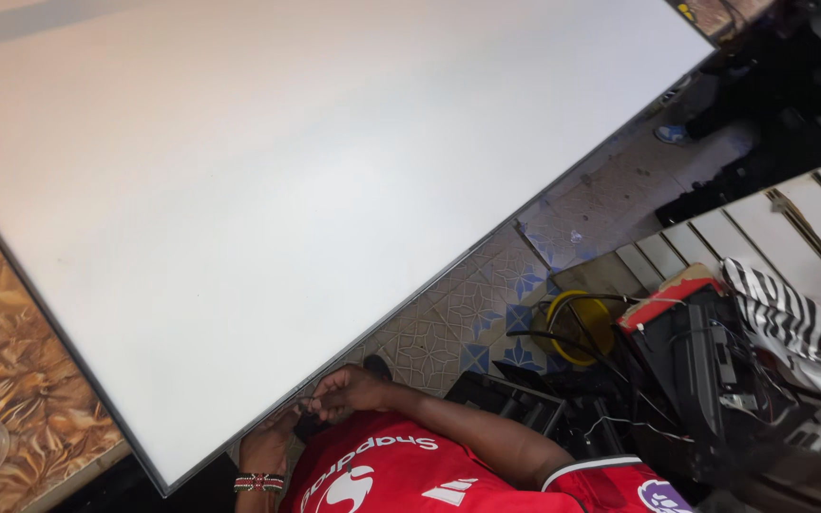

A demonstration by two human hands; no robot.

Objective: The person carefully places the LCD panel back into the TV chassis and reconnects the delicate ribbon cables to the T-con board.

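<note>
Both your hands work at the lower edge of the large white panel (315,180). Your left hand (266,446), with a beaded band (259,483) on its wrist, touches the panel's dark frame; whether it grips I cannot tell. Your right hand (346,391) has curled fingers pressed together just beside that edge. Beyond lie patterned floor tiles (486,304) and a yellow ring (577,328).

Likely a repair workshop: stripped electronics (715,380), cables (572,337).
</note>
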